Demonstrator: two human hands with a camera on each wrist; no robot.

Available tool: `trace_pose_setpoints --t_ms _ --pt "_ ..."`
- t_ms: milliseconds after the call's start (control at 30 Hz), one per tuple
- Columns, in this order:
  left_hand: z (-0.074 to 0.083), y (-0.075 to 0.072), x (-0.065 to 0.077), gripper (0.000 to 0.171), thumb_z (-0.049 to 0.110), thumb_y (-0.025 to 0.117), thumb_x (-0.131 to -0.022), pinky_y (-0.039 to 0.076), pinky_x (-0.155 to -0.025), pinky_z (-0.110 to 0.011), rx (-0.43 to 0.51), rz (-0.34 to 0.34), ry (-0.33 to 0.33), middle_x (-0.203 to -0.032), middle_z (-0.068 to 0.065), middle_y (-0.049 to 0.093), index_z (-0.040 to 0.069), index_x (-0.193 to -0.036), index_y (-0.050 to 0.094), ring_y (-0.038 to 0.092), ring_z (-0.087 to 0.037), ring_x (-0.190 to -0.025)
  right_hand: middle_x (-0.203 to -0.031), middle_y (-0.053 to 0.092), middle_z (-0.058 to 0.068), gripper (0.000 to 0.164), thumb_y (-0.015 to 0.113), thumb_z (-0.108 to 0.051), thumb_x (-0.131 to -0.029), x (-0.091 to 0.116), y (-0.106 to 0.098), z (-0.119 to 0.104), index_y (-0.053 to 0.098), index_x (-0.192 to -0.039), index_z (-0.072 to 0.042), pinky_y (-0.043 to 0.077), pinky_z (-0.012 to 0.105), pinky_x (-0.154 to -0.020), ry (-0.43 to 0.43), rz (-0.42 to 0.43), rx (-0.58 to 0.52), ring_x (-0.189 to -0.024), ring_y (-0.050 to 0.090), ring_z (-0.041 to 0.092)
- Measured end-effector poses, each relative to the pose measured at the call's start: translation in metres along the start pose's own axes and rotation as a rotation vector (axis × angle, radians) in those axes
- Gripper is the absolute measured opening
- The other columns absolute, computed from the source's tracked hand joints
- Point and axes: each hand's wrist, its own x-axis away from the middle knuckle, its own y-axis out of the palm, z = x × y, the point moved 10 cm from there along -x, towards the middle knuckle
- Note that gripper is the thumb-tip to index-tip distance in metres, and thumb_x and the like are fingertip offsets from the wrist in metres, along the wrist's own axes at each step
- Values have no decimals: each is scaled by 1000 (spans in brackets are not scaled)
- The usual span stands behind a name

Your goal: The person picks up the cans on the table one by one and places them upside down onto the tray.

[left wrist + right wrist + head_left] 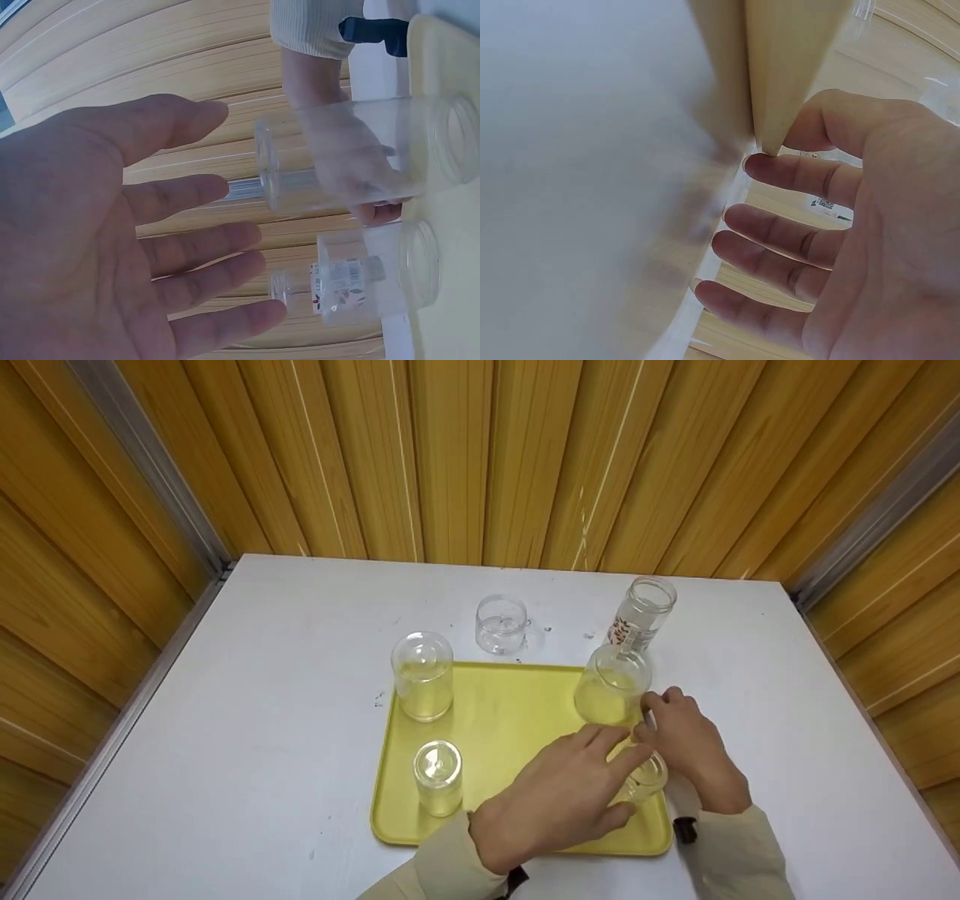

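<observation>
The right hand (686,742) pinches the rim of a flat, rectangular yellow tray (502,720) at its right side, thumb on the inner face and index finger outside, as far as the right wrist view shows; its other fingers lie apart, along the outer edge. The left hand (574,787) holds nothing, its fingers spread wide above a clear, colourless, cylindrical glass jar (643,784) in the tray's front right corner; in the left wrist view its fingertips point towards the jar and stay short of it.

The tray looks stiff and light, and should be steadiest when held by both side rims. The jar is probably hard, slick and breakable; a whole-hand grip round its middle seems safest. Both forearms, in cream sleeves (739,847), come in from the near edge, the left reaching across the tray with its palm turned towards the jar.

Further out, a wide clear glass vessel (609,690) stands in the back right corner, a similar clear cylinder (424,682) at the back left, and a small clear jar (438,780) at the front left. Beyond the tray, on the white surface (262,697), stand a short clear vessel (501,626) and a tall printed glass jar (637,619).
</observation>
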Motion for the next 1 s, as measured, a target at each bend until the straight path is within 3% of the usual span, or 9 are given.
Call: trace_pose_setpoints --t_ms 167,333,533,733,1000 --pt "-5 -15 5 60 43 72 -100 52 -104 -34 -70 -48 14 -147 -7 57 19 -153 56 55 -22 -134 -115 56 27 34 65 -22 -98 -2 0 1 66 -121 3 55 61 -72 12 -12 -2 -104 57 45" --pt "-16 -27 4 62 43 72 -100 49 -109 -38 -60 -85 6 -150 -7 55 19 -154 54 53 -23 -137 -119 55 28 42 65 -27 -100 -2 4 2 64 -128 4 55 63 -78 33 -42 -5 -109 56 45" --pt "-38 -43 -2 62 41 72 -101 43 -115 -37 -10 -106 -28 -154 -10 53 15 -155 54 50 -26 -142 -121 54 28 37 63 -22 -99 -1 6 3 64 -126 3 55 62 -77 38 -59 -13 -110 55 46" --pt "-69 -54 -16 62 41 70 -103 45 -113 -40 23 -135 -88 -157 -12 52 15 -156 52 50 -27 -142 -120 54 28 35 65 -21 -99 0 7 3 64 -125 3 55 60 -74 34 -58 -11 -110 55 47" --pt "-102 -50 -38 62 39 69 -103 50 -108 -42 24 -194 -139 -156 -12 52 14 -156 52 51 -29 -141 -116 54 27 35 65 -22 -98 -2 5 3 64 -124 2 55 60 -72 36 -50 -8 -107 56 46"
